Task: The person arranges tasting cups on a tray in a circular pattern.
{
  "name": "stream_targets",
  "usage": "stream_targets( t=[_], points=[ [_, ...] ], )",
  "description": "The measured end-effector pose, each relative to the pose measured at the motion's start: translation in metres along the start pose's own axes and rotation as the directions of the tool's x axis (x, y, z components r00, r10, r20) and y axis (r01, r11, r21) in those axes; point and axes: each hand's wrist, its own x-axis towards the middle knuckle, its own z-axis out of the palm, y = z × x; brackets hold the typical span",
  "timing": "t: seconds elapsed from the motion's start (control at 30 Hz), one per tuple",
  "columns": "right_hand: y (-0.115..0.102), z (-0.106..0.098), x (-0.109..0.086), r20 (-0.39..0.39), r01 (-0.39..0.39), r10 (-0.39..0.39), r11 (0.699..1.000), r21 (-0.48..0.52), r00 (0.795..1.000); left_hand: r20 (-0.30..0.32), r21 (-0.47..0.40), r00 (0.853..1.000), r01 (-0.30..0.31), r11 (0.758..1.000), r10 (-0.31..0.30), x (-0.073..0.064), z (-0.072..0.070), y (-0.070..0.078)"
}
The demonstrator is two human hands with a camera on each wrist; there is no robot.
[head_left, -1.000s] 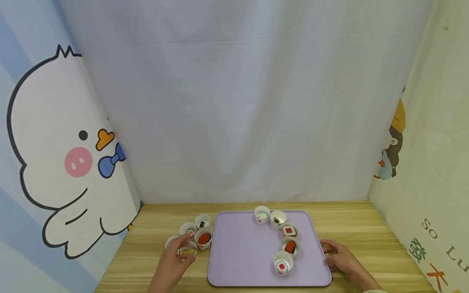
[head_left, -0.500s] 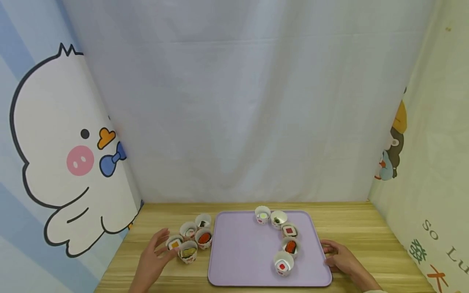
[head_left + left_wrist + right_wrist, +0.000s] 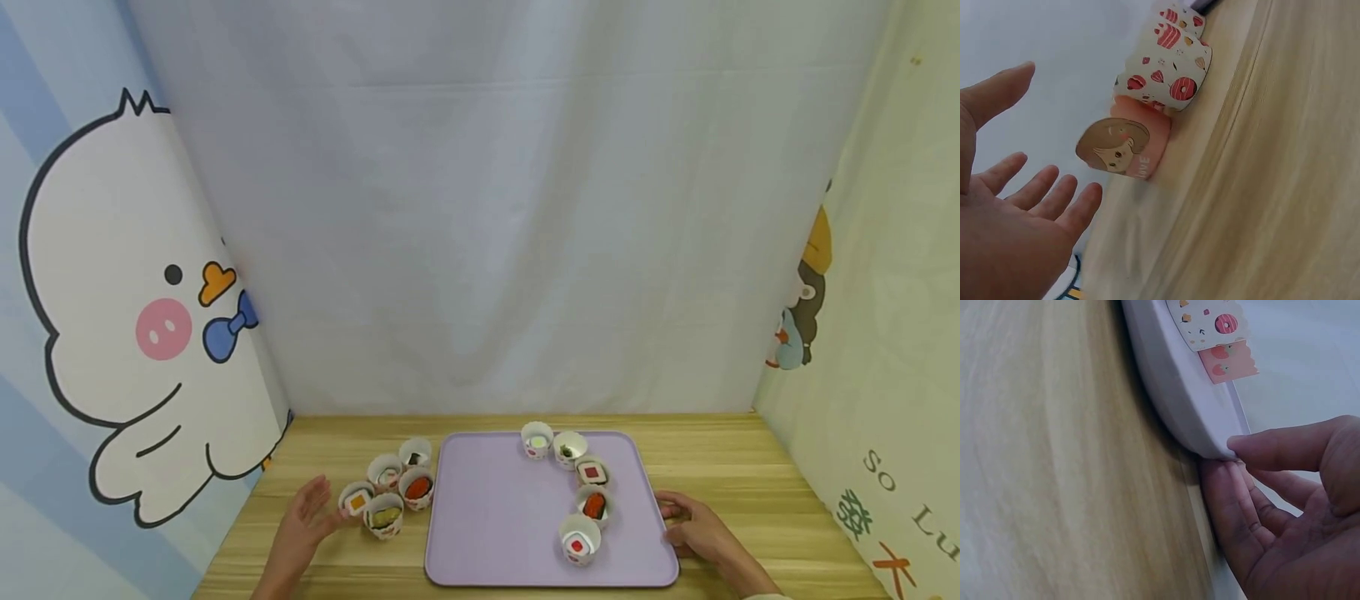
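Observation:
My left hand [image 3: 296, 529] hovers with fingers spread just left of a paper cup with an orange-centred sushi roll [image 3: 357, 500]. Beside that stands a cup holding a yellow-green-topped sushi [image 3: 386, 517]. In the left wrist view, a pink cup with a printed face [image 3: 1154, 128] stands apart from the fingers. On the right, my right hand [image 3: 697, 529] pinches the lilac tray [image 3: 495, 517] by its side edge, thumb on the rim [image 3: 1172, 403] and fingers beneath. Several sushi cups curve along the tray's right half, the nearest a cup with a red-centred roll [image 3: 579, 540].
Behind the left cups are a cup with red roe sushi [image 3: 416, 488] and two more white cups, close to the tray's left edge. The wooden table [image 3: 720, 454] ends at a pale curtain [image 3: 487, 250]; printed cloths hang at both sides.
My left hand has moved left, off the yellow-green sushi cup, so the orange-centred roll now shows. The right hand and the tray stay as they were.

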Motion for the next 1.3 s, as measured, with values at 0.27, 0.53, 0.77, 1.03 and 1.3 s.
stream_targets(
  t=[0.27, 0.53, 0.77, 1.03, 1.3],
  points=[
    [0.000, 0.000, -0.001, 0.000, -0.004, 0.004, 1.000, -0.005, 1.000, 0.075, -0.030, 0.997, 0.012, 0.999, -0.009, 0.011, -0.001, -0.020],
    [0.002, -0.001, 0.002, 0.008, 0.004, -0.004, 1.000, 0.007, 1.000, 0.063, -0.029, 0.997, 0.042, 0.999, -0.040, 0.020, 0.004, -0.029],
    [0.003, -0.001, 0.002, 0.000, 0.004, -0.004, 1.000, 0.006, 1.000, 0.035, 0.015, 0.999, 0.011, 1.000, -0.011, 0.027, 0.009, -0.034],
    [0.004, 0.000, 0.003, -0.017, 0.003, -0.003, 1.000, -0.012, 1.000, -0.009, 0.098, 0.999, -0.053, 0.994, 0.054, 0.031, 0.015, -0.034],
    [0.006, 0.000, 0.004, -0.015, 0.001, -0.002, 1.000, -0.015, 1.000, -0.016, 0.108, 0.998, -0.065, 0.992, 0.067, 0.037, 0.021, -0.034]
  ],
)
